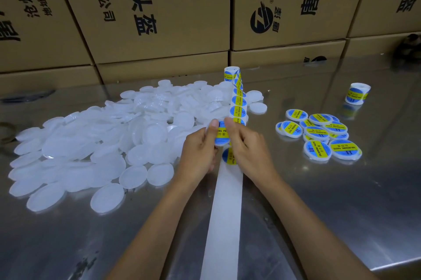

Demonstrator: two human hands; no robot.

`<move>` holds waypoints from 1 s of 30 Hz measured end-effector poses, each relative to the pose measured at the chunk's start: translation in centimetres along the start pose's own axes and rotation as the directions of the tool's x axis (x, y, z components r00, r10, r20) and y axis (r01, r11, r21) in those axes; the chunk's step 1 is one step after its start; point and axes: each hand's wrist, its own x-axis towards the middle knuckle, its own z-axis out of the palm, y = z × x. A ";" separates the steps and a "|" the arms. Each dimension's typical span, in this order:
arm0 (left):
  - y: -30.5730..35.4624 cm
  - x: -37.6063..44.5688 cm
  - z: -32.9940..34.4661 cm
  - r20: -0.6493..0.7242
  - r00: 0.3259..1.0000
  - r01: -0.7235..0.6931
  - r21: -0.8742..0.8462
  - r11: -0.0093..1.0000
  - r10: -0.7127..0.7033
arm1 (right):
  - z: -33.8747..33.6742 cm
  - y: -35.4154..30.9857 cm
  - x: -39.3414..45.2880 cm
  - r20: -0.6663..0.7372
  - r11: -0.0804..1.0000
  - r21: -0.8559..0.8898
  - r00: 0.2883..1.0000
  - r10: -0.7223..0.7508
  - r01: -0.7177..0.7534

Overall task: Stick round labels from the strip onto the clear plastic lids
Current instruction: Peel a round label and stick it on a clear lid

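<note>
Currently both hands are up over the middle of the tabletop [341, 200], working one lid. My left hand [198, 154] has its fingers closed around a clear lid [221, 140], thumb on the top face. A blue-and-yellow round label [222, 135] sits on that lid, partly covered by my thumbs. My right hand [247, 149] is closed at the lid's right edge, thumb tip pressing on the label beside the left thumb; can't tell whether the other right fingers also pinch the strip.

Label strip [238, 103] runs from the roll [232, 73] standing at the far edge of the lid pile, down toward my hands and behind them. One more label [228, 156] on the strip shows just below my hands. Bare white backing [224, 222] continues from there to the near edge of the tabletop, between my forearms.

Unlabelled lid pile [95, 147] is spread to the left, many overlapping. Labelled lids [319, 136] lie in a loose cluster to the right, some stacked on each other, well apart from the pile. A second label roll [357, 93] stands farther right, behind that cluster. Cardboard boxes [159, 13] with black print line the back.
</note>
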 end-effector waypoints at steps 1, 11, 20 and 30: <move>-0.1 0.0 0.1 -0.032 0.999 -0.017 0.006 1.000 0.018 | 0.1 -0.1 -0.1 0.012 1.000 -0.004 1.000 0.028 -0.028; -0.3 0.3 0.2 -0.049 0.999 0.010 0.054 0.999 -0.008 | 0.5 0.0 -0.3 0.024 0.987 -0.161 1.000 0.003 0.001; -1.1 0.3 0.2 -0.073 0.994 -0.068 0.151 0.986 0.080 | 0.4 -0.1 -0.3 0.061 0.993 -0.054 0.993 0.104 -0.101; -0.2 0.4 -0.1 -0.021 0.998 0.055 -0.003 0.999 -0.055 | 0.3 -0.1 -0.1 0.041 0.984 -0.164 0.997 0.073 -0.065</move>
